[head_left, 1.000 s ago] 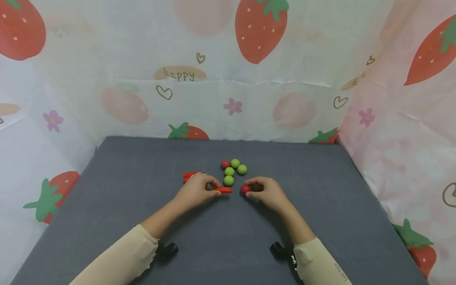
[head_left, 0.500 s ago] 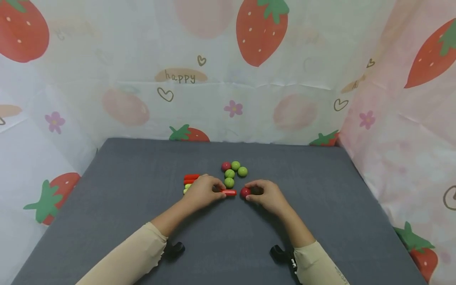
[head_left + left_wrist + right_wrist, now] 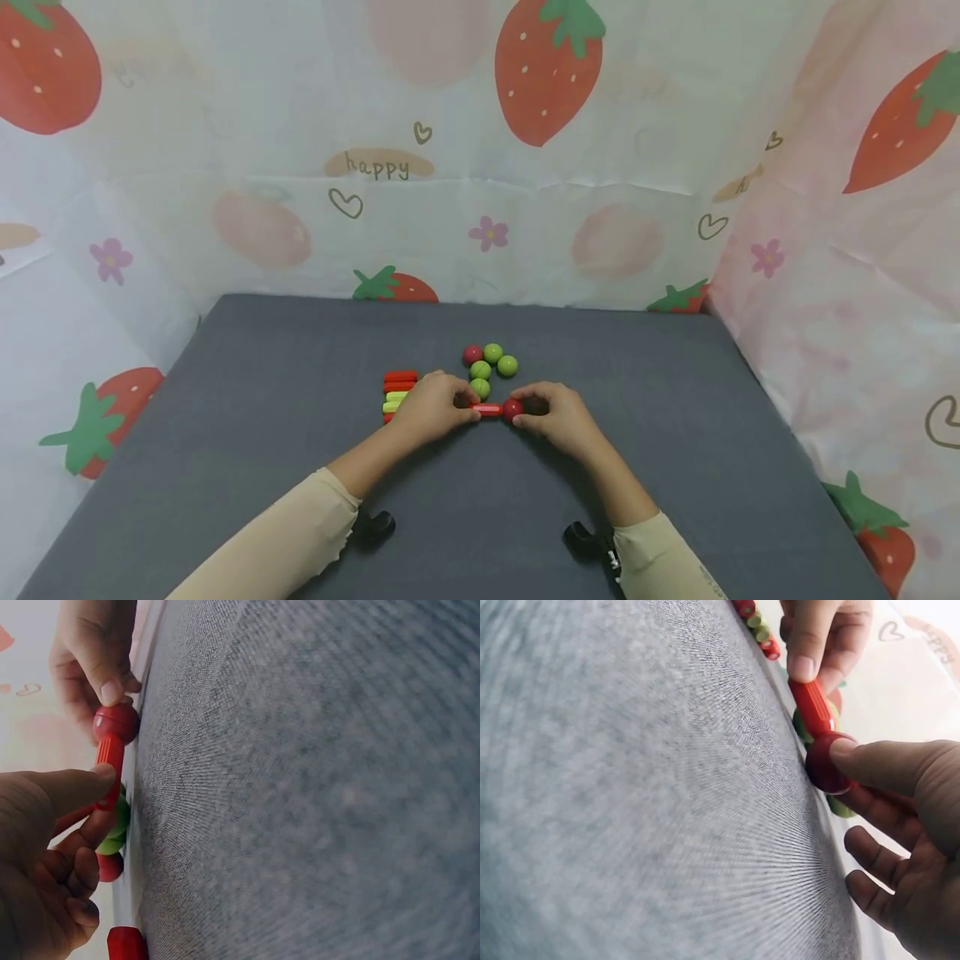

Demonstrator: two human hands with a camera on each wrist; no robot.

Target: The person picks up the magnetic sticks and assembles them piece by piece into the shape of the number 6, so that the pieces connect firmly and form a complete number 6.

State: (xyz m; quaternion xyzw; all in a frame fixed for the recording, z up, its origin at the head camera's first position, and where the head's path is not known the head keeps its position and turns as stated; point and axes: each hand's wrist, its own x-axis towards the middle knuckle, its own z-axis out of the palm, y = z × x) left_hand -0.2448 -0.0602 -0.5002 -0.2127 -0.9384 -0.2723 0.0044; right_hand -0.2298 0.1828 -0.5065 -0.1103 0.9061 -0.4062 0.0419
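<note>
My left hand (image 3: 437, 407) pinches one end of a red stick (image 3: 489, 410) between thumb and fingers. Between the thumb and fingers of my right hand (image 3: 561, 417) is a dark red ball (image 3: 513, 409). The stick's free end meets the ball, as the left wrist view shows with the stick (image 3: 110, 756) against the ball (image 3: 117, 723). In the right wrist view the ball (image 3: 826, 763) also touches the stick (image 3: 811, 705). Just behind the stick lies a green ball (image 3: 480, 388).
Several green balls (image 3: 507, 366) and another dark red ball (image 3: 472, 355) sit behind the hands. Red sticks (image 3: 401, 377) and yellow-green sticks (image 3: 394, 397) lie in a stack left of my left hand, which partly hides them. A patterned curtain (image 3: 465, 100) stands behind the grey table (image 3: 300, 333).
My left hand has moved right with the red stick, closing the gap to the ball in my right hand. More of the sticks at the left now show.
</note>
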